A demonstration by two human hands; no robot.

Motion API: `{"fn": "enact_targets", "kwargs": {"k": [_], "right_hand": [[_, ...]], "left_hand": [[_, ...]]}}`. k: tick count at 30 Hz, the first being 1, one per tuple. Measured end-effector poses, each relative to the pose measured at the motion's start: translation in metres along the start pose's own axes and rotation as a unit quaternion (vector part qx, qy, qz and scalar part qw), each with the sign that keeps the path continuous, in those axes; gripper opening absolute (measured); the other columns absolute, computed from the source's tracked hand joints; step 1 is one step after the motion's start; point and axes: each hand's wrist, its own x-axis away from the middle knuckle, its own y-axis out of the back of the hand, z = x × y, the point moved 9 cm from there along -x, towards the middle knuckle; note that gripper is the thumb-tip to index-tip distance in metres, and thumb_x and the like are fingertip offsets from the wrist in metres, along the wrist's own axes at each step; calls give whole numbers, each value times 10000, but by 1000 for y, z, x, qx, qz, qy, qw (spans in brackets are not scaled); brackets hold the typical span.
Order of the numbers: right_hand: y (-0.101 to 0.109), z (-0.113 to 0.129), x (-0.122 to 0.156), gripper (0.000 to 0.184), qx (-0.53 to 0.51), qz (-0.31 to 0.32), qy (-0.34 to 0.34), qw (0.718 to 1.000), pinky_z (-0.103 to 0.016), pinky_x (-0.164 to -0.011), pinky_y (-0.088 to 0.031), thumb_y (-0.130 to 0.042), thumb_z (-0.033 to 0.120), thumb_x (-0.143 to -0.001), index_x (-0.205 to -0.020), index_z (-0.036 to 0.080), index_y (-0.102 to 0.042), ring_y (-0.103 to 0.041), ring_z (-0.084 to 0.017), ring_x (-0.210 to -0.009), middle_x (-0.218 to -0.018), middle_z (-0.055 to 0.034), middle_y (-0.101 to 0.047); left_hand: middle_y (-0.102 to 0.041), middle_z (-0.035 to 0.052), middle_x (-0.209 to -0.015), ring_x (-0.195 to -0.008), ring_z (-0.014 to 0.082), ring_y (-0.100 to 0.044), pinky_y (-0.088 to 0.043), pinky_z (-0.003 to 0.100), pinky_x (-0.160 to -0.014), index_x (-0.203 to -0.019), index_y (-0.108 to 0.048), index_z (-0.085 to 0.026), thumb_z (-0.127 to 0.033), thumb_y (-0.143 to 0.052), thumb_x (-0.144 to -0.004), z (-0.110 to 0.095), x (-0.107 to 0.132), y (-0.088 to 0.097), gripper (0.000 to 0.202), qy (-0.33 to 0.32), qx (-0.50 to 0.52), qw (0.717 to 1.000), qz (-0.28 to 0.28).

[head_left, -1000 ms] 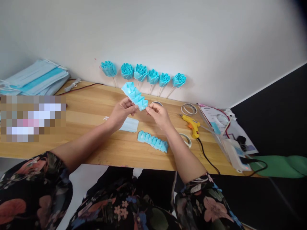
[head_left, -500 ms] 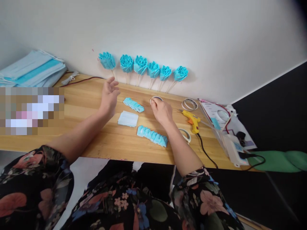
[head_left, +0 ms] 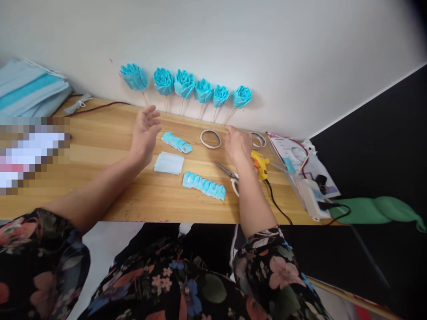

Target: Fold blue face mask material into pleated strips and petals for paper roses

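Note:
My left hand (head_left: 146, 135) is open, fingers loosely apart and with nothing in it, close to the stem of the leftmost blue paper-like rose (head_left: 134, 78). My right hand (head_left: 239, 144) hovers between a tape roll (head_left: 210, 139) lying on the table and a second set of rolls (head_left: 258, 140). Its fingers are loosely bent and I see nothing in them. Below that wrist lie scissors (head_left: 226, 170), their handles partly hidden by my forearm. A pleated blue strip (head_left: 176, 142), a stack of pale blue sheets (head_left: 169, 162) and another pleated strip (head_left: 204, 186) lie between my arms.
Several blue roses on sticks lean against the wall. A yellow glue gun (head_left: 262, 165) with a black cord lies right of my right hand. Farther right are papers (head_left: 302, 164) and a white power strip (head_left: 313, 200). Face masks (head_left: 31, 89) are piled at the far left.
My right hand has let go of the tape roll, which now lies flat, and has moved right. The scissors' blades have come into sight. My left hand stays by the leftmost rose.

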Motion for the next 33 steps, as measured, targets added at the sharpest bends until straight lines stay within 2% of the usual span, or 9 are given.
{"fn": "enact_targets", "kwargs": {"k": [8,13,16,18,23,25,28,31,33], "right_hand": [[-30,20,4,269,-4,84,118,989,-438,-922,-452,-595,212,-919,-1146,197,-739,-657,-329,-1090,-1159,-145,-745],[-46,21,4,180,-7,100,149,984,-403,-938,-453,-597,165,-899,-999,154,-747,-608,-293,-1099,-1115,-148,-724],[-35,28,4,181,-76,68,170,980,-391,-947,-447,-554,179,-930,-1024,155,-707,-603,-268,-1078,-1105,-133,-717],[-21,37,7,200,-152,47,189,969,-375,-938,-448,-526,203,-956,-1091,166,-669,-625,-247,-1032,-1094,-111,-726],[13,75,29,172,-224,-1,302,927,-404,-1041,-383,-526,305,-989,-1007,212,-669,-648,-226,-990,-1020,-59,-747],[22,85,38,177,-228,-24,342,911,-425,-1082,-350,-543,337,-988,-962,223,-676,-656,-212,-960,-968,-34,-751],[33,90,47,176,-237,-67,377,893,-437,-1109,-326,-569,366,-981,-953,244,-692,-667,-190,-948,-940,1,-761],[40,90,51,157,-246,-96,389,883,-432,-1116,-327,-582,366,-977,-964,278,-711,-679,-174,-954,-914,31,-766],[42,89,51,138,-257,-103,383,881,-439,-1120,-337,-598,363,-968,-954,291,-714,-686,-172,-950,-893,41,-763]], "left_hand": [[-634,92,-1255,-1153,261,-607,-468,432,-1037,-1197,-571,-237,-249,-699,-811,-3,3,-5,406,-2,-6,1000,17],[-670,88,-1171,-1059,237,-632,-488,416,-980,-1151,-612,-220,-195,-662,-800,-13,9,-20,355,-28,-4,998,56],[-689,89,-1126,-1032,232,-642,-504,402,-945,-1142,-640,-206,-188,-618,-826,-32,18,-32,318,-69,-52,992,87],[-691,93,-1154,-1091,251,-633,-484,425,-995,-1132,-663,-203,-191,-612,-840,-51,26,-39,296,-117,-109,981,106],[-632,91,-1363,-1291,299,-555,-378,496,-1130,-1133,-697,-226,-251,-656,-847,-93,48,-58,290,-254,-213,929,167],[-636,100,-1370,-1285,295,-570,-408,495,-1102,-1137,-704,-224,-270,-641,-871,-97,53,-64,277,-291,-226,909,192],[-730,112,-1202,-1145,263,-657,-490,444,-996,-1125,-724,-206,-266,-592,-918,-93,57,-70,252,-314,-221,895,226],[-779,92,-1001,-946,223,-701,-526,383,-878,-1066,-757,-208,-297,-573,-944,-86,54,-70,237,-287,-198,906,241],[-783,88,-956,-891,214,-694,-526,368,-842,-1021,-773,-210,-335,-590,-940,-82,51,-69,236,-247,-175,922,241]]}}
